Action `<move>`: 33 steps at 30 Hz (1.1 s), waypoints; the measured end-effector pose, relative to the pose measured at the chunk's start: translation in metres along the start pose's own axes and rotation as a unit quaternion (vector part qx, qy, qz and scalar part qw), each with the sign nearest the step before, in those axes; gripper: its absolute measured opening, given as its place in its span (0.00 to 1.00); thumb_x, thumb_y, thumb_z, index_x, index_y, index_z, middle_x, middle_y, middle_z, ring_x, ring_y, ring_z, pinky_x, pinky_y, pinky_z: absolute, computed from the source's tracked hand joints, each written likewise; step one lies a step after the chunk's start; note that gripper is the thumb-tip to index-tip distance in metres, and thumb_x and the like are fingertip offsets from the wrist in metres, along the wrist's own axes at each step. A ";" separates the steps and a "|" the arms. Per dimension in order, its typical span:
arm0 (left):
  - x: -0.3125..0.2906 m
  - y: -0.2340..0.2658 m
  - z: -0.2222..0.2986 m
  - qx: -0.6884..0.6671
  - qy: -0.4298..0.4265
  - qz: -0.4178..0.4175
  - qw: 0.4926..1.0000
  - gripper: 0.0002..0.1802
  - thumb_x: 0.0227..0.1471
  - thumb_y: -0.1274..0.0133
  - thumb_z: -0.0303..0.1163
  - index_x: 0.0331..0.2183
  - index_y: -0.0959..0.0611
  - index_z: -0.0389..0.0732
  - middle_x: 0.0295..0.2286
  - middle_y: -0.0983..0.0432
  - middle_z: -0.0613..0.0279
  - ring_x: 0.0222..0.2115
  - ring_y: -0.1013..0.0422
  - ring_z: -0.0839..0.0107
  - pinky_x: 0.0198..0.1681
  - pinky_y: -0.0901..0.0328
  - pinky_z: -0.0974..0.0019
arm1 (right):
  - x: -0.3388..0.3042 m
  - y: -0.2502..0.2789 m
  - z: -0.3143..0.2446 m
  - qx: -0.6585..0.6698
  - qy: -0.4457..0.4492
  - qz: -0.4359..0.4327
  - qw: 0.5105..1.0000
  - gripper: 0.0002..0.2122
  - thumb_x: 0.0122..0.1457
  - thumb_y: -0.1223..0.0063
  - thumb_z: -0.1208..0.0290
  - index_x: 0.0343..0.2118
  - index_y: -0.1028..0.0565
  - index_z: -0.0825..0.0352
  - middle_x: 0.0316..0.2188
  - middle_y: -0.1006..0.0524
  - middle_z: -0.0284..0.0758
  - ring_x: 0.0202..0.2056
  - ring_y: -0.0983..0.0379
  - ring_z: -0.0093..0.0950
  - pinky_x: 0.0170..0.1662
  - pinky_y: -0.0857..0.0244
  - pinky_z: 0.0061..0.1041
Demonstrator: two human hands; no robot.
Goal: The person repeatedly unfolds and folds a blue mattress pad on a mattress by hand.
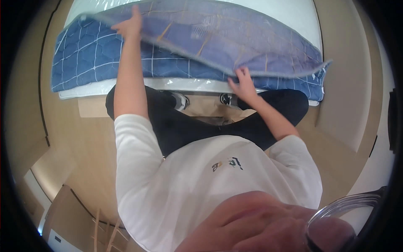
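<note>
A blue quilted mattress pad [100,50] with white grid lines lies across a white mattress [94,89] in front of me. Its near part is folded back, so a paler purple-blue underside [210,31] with a corded edge shows. My left hand [129,27] rests on this folded layer toward the left, fingers and thumb spread. Lower and to the right, my right hand [244,86] pinches the corded edge between thumb and fingers. The far side of the pad runs up near the top of the picture.
Clear plastic glints on the mattress. My bent knees [285,107] and shoes [181,101] are close against its near side. A pale panel [344,84] stands to the right, and a wooden stand with thin legs [110,235] is at the lower left.
</note>
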State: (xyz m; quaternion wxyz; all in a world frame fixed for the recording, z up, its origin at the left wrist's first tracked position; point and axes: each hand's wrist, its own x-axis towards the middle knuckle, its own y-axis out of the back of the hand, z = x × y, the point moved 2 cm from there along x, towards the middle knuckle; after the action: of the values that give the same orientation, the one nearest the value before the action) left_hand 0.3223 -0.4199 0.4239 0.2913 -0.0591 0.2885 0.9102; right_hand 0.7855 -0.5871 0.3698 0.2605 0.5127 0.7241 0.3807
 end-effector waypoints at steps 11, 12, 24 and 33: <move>0.041 0.033 -0.047 -0.401 0.137 0.045 0.905 0.19 0.61 0.57 0.29 0.48 0.21 0.32 0.48 0.22 0.48 0.49 0.24 0.55 0.45 0.26 0.55 | -0.017 0.153 0.249 0.612 -0.420 0.381 0.551 0.23 0.58 0.38 0.61 0.51 0.32 0.70 0.52 0.29 0.42 0.52 0.31 0.37 0.58 0.35 0.37; 0.036 0.047 -0.047 -0.392 0.104 0.066 0.912 0.18 0.61 0.57 0.29 0.47 0.20 0.31 0.46 0.22 0.48 0.47 0.24 0.54 0.43 0.26 0.54 | -0.019 0.168 0.254 0.635 -0.381 0.387 0.549 0.22 0.59 0.40 0.62 0.51 0.31 0.69 0.52 0.29 0.42 0.53 0.30 0.37 0.58 0.35 0.37; 0.047 0.320 -0.161 -0.306 -0.004 0.026 0.952 0.26 0.55 0.59 0.27 0.54 0.27 0.26 0.53 0.31 0.38 0.54 0.31 0.45 0.59 0.35 0.42 | -0.143 0.319 0.107 0.576 -0.278 0.374 0.671 0.20 0.68 0.52 0.63 0.57 0.28 0.71 0.54 0.24 0.40 0.56 0.30 0.34 0.61 0.38 0.38; -0.023 0.316 -0.089 -0.383 0.023 0.004 0.923 0.35 0.64 0.59 0.47 0.62 0.34 0.31 0.63 0.40 0.46 0.62 0.39 0.51 0.64 0.40 0.47 | -0.173 0.292 0.132 0.606 -0.399 0.345 0.596 0.16 0.69 0.56 0.69 0.54 0.28 0.71 0.51 0.23 0.41 0.52 0.25 0.35 0.57 0.30 0.33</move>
State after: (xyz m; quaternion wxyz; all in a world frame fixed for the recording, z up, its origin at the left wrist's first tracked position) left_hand 0.1577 -0.6911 0.5115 0.2364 -0.1865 -0.0752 0.9506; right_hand 1.1042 -0.6588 0.5304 0.0020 0.8651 0.3810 -0.3262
